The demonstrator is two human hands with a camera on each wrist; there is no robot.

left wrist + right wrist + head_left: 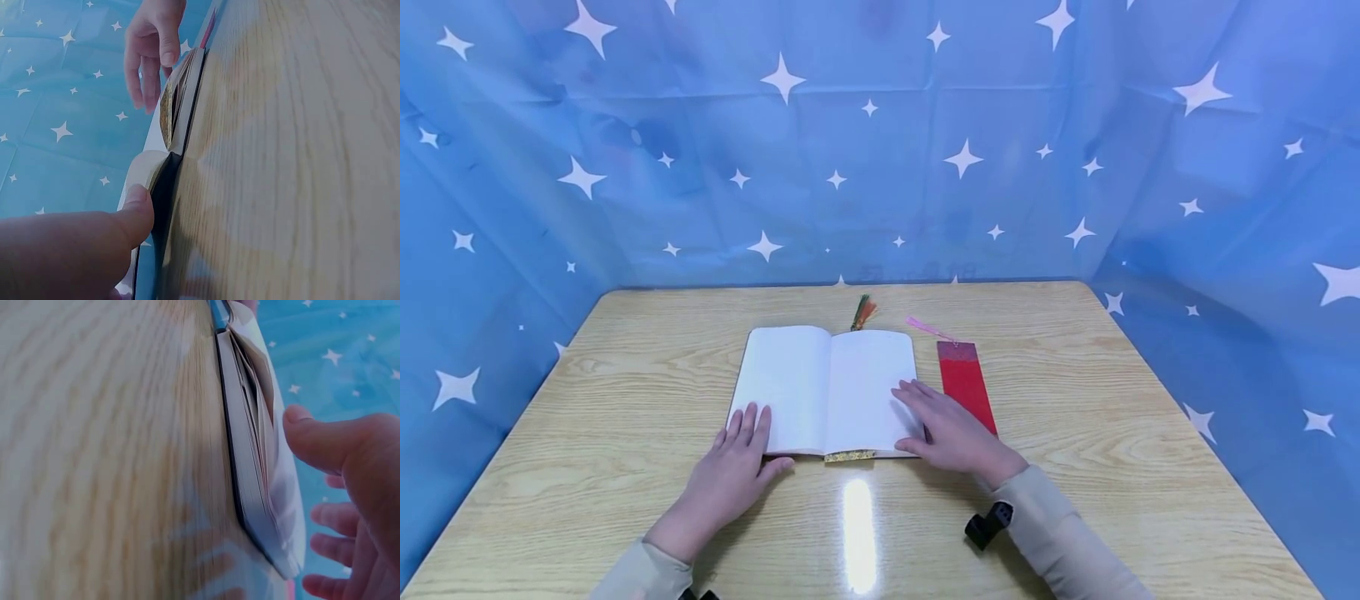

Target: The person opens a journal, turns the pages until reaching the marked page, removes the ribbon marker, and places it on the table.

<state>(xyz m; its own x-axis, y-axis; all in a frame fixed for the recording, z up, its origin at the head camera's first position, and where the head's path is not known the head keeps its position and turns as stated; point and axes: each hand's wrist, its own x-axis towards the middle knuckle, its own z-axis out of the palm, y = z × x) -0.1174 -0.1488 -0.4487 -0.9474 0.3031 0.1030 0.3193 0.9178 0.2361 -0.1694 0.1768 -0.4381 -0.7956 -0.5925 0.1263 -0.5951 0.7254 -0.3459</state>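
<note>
A notebook with blank white pages lies spread on the wooden table. My left hand rests with straight fingers on the lower corner of the left page, its thumb by the bottom edge. Over the right page, near its outer edge, is my right hand, fingers extended and slightly spread. From the bottom of the notebook pokes the end of a gold patterned bookmark; a green and orange tassel shows past the top edge. In the right wrist view the page stack has gaps between its leaves.
A red bookmark with a pink cord lies right of the notebook, its lower end partly behind my right hand. Blue star-patterned cloth hangs behind and beside the table.
</note>
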